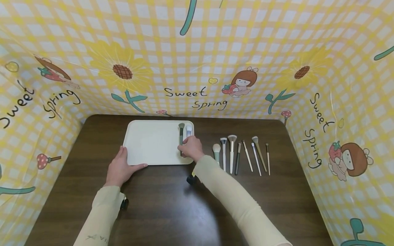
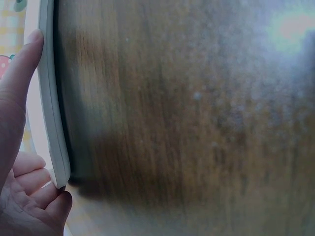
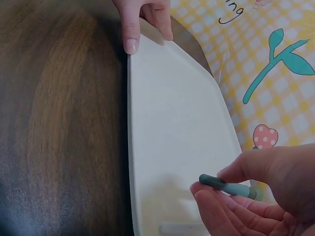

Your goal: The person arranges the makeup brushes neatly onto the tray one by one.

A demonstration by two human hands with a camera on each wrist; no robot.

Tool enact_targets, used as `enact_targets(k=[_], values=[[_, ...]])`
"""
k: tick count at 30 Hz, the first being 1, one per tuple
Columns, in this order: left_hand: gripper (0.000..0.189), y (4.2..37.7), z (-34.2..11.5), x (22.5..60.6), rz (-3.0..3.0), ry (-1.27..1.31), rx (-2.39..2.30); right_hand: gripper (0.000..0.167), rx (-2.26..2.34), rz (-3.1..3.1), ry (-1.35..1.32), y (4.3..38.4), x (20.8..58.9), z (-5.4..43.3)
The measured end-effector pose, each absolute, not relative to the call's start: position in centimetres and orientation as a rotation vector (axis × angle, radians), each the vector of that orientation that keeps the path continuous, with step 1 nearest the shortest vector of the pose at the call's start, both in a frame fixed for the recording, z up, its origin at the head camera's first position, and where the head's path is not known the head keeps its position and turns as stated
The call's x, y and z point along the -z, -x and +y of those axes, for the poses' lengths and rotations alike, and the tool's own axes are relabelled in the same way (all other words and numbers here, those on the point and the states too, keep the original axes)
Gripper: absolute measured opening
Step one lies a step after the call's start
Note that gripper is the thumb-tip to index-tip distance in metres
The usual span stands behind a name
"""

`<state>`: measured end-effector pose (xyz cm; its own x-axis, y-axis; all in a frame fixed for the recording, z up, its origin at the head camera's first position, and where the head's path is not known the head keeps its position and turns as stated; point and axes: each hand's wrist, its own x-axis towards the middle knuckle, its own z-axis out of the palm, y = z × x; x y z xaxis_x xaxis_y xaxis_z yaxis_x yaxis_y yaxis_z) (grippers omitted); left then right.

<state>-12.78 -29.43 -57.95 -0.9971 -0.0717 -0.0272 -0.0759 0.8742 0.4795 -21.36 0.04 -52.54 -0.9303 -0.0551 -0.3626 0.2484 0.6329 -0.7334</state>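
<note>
A white tray (image 1: 152, 141) lies near the back of the dark table. My left hand (image 1: 119, 168) grips its front left corner; in the left wrist view the thumb (image 2: 27, 61) lies along the rim and the other fingers curl at the corner. Over the tray's right end, my right hand (image 1: 192, 149) pinches a dark green makeup brush (image 1: 181, 131) between thumb and fingers, bristles toward the back. Beside it on the tray is a brush with white bristles (image 1: 188, 129), partly hidden by that hand. The green handle (image 3: 224, 186) shows in the right wrist view.
Right of the tray several makeup brushes lie in a row, among them a pale green one (image 1: 216, 150), a wide white-handled one (image 1: 232, 150) and a thin one (image 1: 268, 159). A yellow checked cloth (image 1: 197, 68) walls the table's back and sides.
</note>
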Motion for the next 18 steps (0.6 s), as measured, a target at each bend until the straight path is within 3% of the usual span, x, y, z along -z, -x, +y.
enact_targets(k=[11, 18], values=[[0.131, 12.74, -29.38, 57.99, 3.05, 0.103, -0.779, 0.013, 1.133, 2.582, -0.162, 20.85, 52.62, 0.1], [0.13, 12.74, -29.39, 57.97, 3.05, 0.103, -0.782, 0.021, 0.995, 2.629, -0.164, 20.47, 52.58, 0.01]])
